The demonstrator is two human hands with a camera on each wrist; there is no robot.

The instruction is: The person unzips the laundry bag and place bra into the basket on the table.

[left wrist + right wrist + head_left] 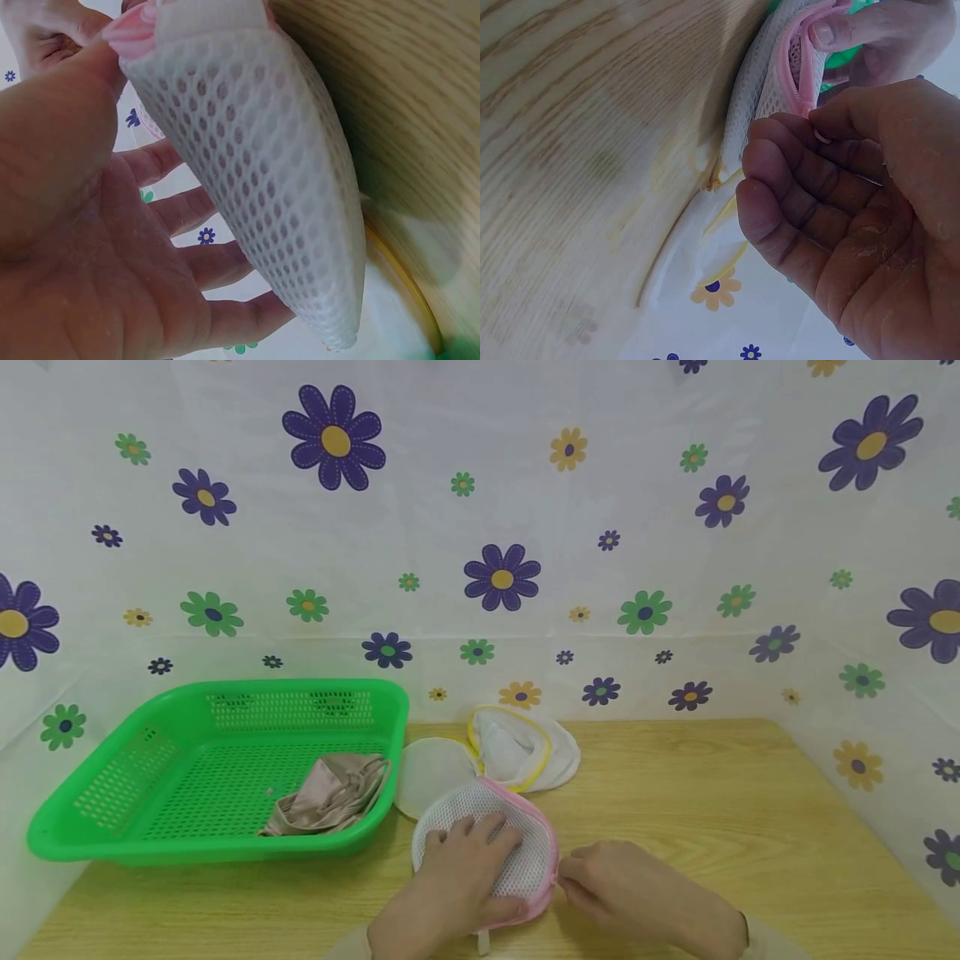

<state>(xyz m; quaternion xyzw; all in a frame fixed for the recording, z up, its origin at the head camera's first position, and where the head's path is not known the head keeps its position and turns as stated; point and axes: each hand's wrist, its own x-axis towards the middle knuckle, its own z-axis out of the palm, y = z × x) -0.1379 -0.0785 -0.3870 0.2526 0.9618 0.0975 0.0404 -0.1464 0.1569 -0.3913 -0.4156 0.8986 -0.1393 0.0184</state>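
A white mesh laundry bag (527, 858) with a pink zippered edge lies on the table. My left hand (457, 885) holds it from above, fingers spread over the mesh and thumb on the pink edge. At the bag's right side, my right hand (637, 893) pinches the small pink zipper pull (821, 138) between thumb and forefinger. Its other fingers are curled beneath. In the right wrist view the pink zipper (796, 82) gapes along part of its length, between the left thumb and the pull. Whatever lies inside the bag is hidden.
To the left stands a green plastic basket (56, 842) holding a crumpled beige satiny garment (330, 797). Behind the mesh bag lie white bags with yellow trim (564, 760) and a flat, round white piece (435, 768). A flower-printed white sheet (420, 527) hangs around the wooden table (712, 793).
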